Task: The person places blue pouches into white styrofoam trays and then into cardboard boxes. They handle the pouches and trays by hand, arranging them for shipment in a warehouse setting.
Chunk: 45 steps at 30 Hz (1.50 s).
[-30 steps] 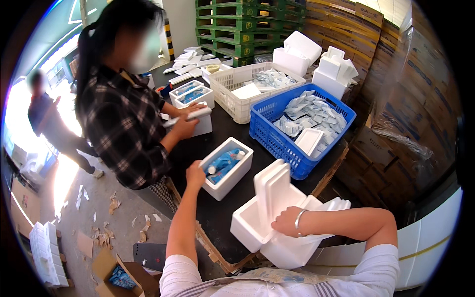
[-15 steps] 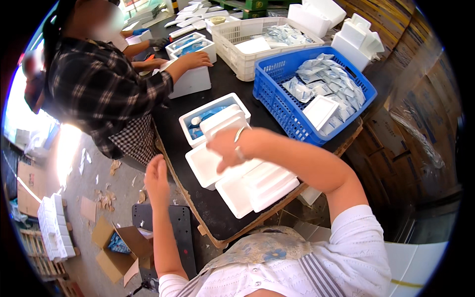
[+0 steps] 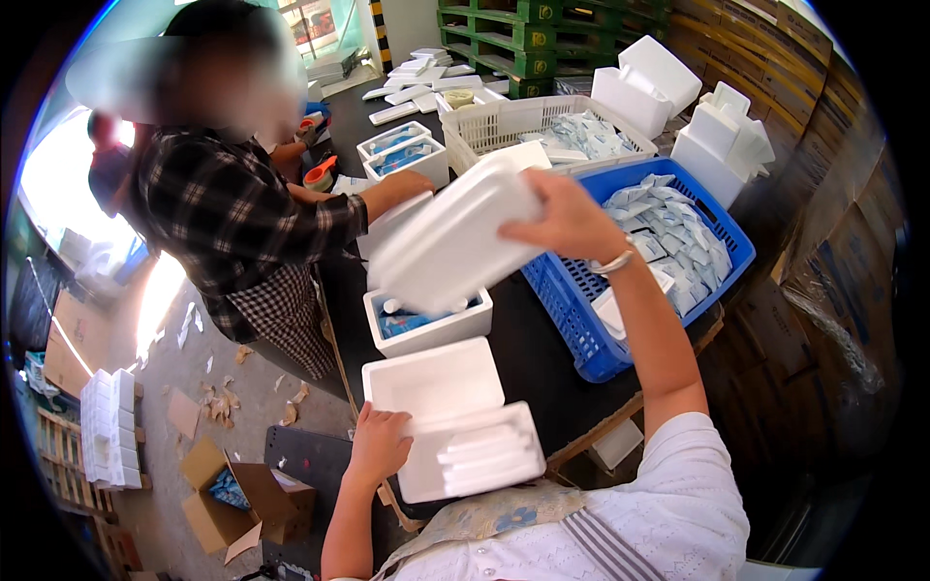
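Observation:
My right hand (image 3: 572,215) grips a white foam lid (image 3: 465,232) by its right end. It is tilted and blurred by motion, above an open white foam box (image 3: 436,334) with blue packs and white bottle-like pieces in it. Nearer to me lies an open white foam box (image 3: 433,376). A second white foam piece (image 3: 418,474), with ridged foam parts on it, adjoins its near side. My left hand (image 3: 381,441) curls its fingers on the left edge where these two meet.
A co-worker in a plaid shirt (image 3: 232,184) works at the table's left side, beside another filled foam box (image 3: 417,160). A blue crate (image 3: 572,324) and a white crate (image 3: 475,131) hold sachets at the right. An opened carton (image 3: 208,518) sits on the floor.
My right hand has lifted the foam lid up and away from the foam pieces. My left hand has come from beside the table onto the near foam box's edge. The view has shifted.

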### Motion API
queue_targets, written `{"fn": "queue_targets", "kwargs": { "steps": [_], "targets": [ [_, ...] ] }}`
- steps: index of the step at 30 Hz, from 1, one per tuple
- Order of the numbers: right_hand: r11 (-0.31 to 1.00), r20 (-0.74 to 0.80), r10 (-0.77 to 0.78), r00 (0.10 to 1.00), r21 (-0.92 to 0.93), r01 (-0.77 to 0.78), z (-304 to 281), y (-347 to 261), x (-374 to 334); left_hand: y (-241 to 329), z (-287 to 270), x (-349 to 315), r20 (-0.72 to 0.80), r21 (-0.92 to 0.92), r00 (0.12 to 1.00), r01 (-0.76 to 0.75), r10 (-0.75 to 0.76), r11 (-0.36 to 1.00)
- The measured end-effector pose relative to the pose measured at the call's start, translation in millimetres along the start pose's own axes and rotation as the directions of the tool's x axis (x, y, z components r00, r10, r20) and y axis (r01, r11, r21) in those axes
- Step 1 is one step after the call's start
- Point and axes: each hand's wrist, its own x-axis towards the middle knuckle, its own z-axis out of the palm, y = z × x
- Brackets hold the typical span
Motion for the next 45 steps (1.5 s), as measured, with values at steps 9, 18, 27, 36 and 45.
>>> {"fn": "queue_targets", "kwargs": {
  "steps": [9,18,27,36,45],
  "targets": [
    [0.755,-0.514,-0.406,0.755,-0.654,-0.039,3.1,170.8,-9.8,8.2,10.1,3.3,-0.071,-0.062,0.997,0.039,-0.044,0.997],
    [0.539,-0.021,0.107,0.994,-0.839,-0.076,36.0,196.1,37.0,22.9,26.2,4.0,-0.183,-0.051,0.972,0.141,-0.148,0.989],
    [0.892,0.8,-0.448,0.398,0.43,0.14,62.0,-14.9,-86.2,28.4,27.7,6.3,-0.172,-0.074,0.968,0.171,-0.182,0.982],
    [0.972,0.892,-0.209,0.4,0.143,0.188,95.3,-51.5,-127.9,34.6,18.8,11.0,-0.148,-0.015,0.971,0.19,-0.19,0.982],
    [0.922,0.237,-0.339,0.911,0.275,0.272,-44.8,-28.1,-45.4,38.2,18.6,13.0,-0.132,-0.04,0.969,0.206,-0.21,0.978]
  ]
}}
